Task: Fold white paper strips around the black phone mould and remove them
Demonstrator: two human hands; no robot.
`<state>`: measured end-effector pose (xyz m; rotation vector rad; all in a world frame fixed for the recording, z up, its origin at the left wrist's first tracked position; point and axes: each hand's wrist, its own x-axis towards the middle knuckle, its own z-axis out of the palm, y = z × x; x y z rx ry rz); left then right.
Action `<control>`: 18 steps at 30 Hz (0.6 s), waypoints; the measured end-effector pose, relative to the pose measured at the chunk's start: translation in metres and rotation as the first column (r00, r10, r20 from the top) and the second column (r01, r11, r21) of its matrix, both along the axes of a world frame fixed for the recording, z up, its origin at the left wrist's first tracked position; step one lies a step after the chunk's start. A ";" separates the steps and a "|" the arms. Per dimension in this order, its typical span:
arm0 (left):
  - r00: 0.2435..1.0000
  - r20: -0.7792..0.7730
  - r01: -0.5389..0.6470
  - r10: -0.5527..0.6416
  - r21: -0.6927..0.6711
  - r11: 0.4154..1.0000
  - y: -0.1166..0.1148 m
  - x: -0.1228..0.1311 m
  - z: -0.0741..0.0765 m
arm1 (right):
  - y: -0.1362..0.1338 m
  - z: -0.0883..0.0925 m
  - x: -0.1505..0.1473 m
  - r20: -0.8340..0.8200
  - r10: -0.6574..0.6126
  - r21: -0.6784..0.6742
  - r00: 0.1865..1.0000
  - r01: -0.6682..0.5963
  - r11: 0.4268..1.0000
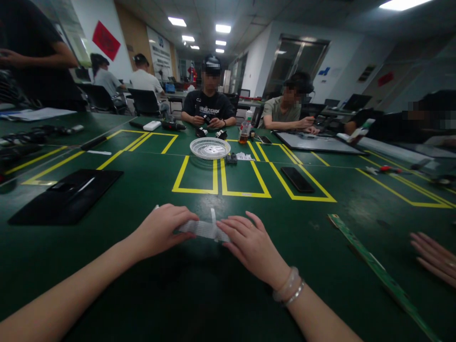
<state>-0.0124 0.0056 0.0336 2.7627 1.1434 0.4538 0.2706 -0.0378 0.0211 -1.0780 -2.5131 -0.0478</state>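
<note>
Whitish, textured, elongated packet [204, 229] with narrow white strip [213, 216]

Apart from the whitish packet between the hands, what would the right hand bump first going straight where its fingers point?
Probably the left hand, at the other end of the whitish packet, though depth is hard to judge.

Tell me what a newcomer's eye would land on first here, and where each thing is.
First, front and centre, the left hand and right hand hold a small whitish bundle between them above the green table. Beyond them, the round white basket stands out near the yellow tape outlines. A long green circuit board lies slantwise on the right.
</note>
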 end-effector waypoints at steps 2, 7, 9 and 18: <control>0.999 -0.012 0.031 -0.031 -0.025 0.999 -0.001 0.000 -0.002 | 0.001 -0.001 0.001 -0.015 0.019 -0.043 1.000 -0.019 0.999; 0.996 0.049 -0.079 0.074 0.107 0.991 0.021 -0.022 -0.008 | 0.011 -0.002 0.014 -0.282 -0.114 -0.052 0.953 0.103 0.993; 0.966 0.105 -0.253 0.238 0.175 0.952 0.037 -0.044 -0.010 | 0.018 -0.004 0.021 -0.524 -0.200 -0.101 0.828 0.173 0.980; 0.498 -0.214 -0.851 0.840 0.068 0.521 0.079 -0.212 -0.032 | 0.035 -0.006 0.032 -0.792 -0.610 -0.610 0.012 0.006 0.792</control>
